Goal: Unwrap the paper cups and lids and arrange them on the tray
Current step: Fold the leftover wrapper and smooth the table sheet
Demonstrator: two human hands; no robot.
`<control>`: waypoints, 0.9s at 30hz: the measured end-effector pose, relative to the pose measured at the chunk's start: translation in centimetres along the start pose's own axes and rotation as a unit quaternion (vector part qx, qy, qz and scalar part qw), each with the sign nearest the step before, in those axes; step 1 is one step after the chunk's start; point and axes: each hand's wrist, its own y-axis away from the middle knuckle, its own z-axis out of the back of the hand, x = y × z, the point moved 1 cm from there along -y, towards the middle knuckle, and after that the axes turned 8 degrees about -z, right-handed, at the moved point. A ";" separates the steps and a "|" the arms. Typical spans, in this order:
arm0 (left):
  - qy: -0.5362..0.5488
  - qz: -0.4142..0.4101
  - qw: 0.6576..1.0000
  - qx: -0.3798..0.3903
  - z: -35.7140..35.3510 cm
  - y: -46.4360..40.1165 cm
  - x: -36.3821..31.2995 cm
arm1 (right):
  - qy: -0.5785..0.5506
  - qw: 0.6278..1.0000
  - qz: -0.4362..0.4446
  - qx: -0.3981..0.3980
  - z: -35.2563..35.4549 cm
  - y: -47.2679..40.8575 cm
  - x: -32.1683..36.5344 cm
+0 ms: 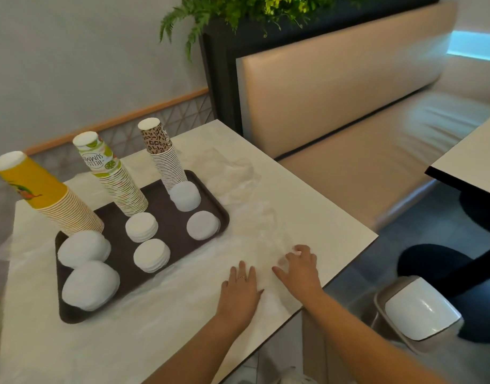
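Note:
A dark brown tray [119, 217] lies on the white table. On it stand three upside-down cup stacks: yellow [47, 198], lime-print [113, 176] and leopard-print [163, 156]. Several short stacks of white lids [91, 284] sit on the tray in front of them. Clear plastic wrap [246, 195] lies crumpled on the table right of the tray. My left hand [239, 289] rests flat on the table with straight fingers. My right hand [300, 266] lies just right of it, fingers curled over the clear wrap near the table's corner.
A beige bench seat [363, 128] runs along the far right side. A small white-lidded bin [421, 311] stands on the floor by the table's corner. A second table [471, 159] juts in at the right. Potted greenery [238, 12] sits behind the bench.

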 end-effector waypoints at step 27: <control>0.442 -0.095 0.827 -0.335 9.3 3.0 10.6 | -0.235 0.959 0.158 -0.012 5.7 4.2 8.5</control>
